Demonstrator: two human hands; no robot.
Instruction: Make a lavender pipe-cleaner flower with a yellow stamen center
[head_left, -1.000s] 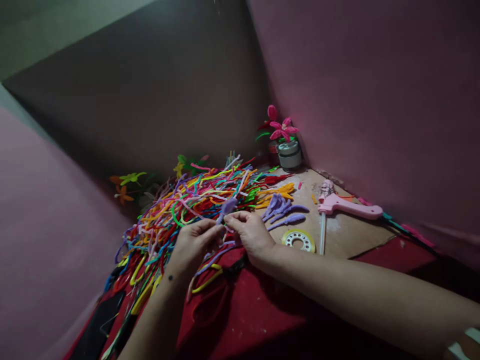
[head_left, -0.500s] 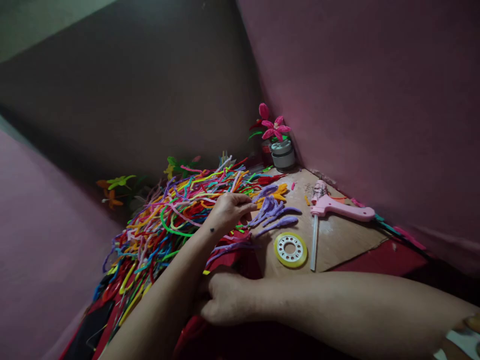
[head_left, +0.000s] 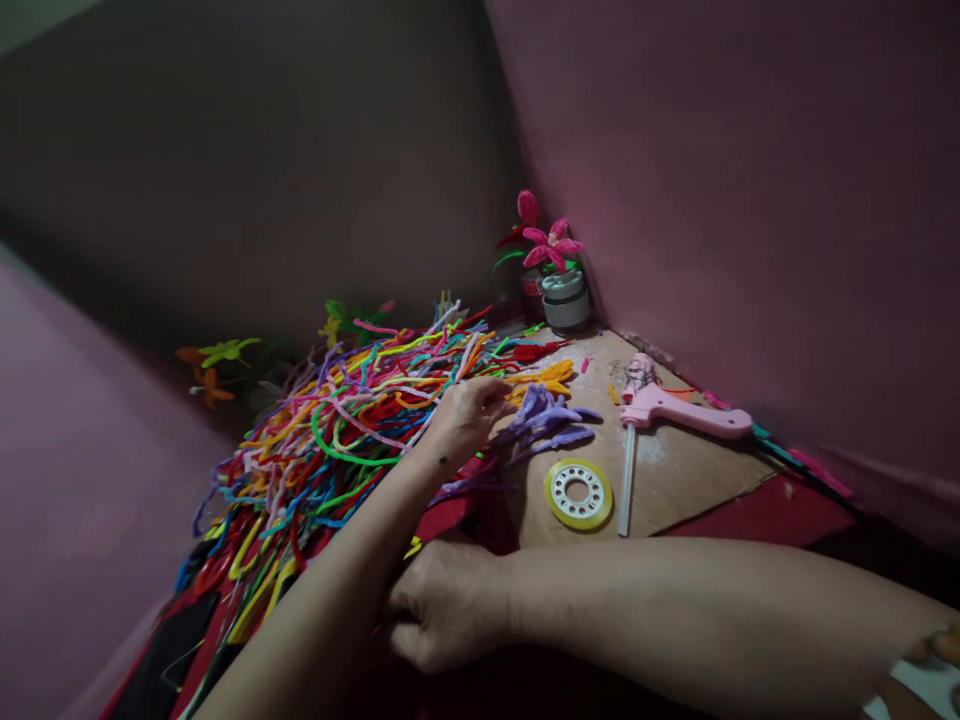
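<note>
My left hand (head_left: 471,412) reaches over the table, fingers pressed together at the purple pipe-cleaner pieces (head_left: 541,418) and close to the orange ones (head_left: 547,377). Its fingertips overlap the purple pieces, and I cannot make out which piece, if any, is pinched. Nearer to me, my right hand (head_left: 450,605) is curled into a fist, partly behind the left forearm. What it holds is hidden. A small yellow bit (head_left: 413,546) shows just above it. The big heap of coloured pipe cleaners (head_left: 360,410) lies beyond and left of the left hand.
A yellow tape roll (head_left: 578,495) and a pink glue gun (head_left: 679,411) with a clear stick lie on the wooden board (head_left: 705,480). A grey pot (head_left: 565,303) with a pink flower (head_left: 553,245) stands in the corner. Walls rise behind and right.
My left hand has moved slightly right and now covers the near ends of the purple pieces, which lie closer together. My right fist has shifted slightly left and down. The view has tilted a little.
</note>
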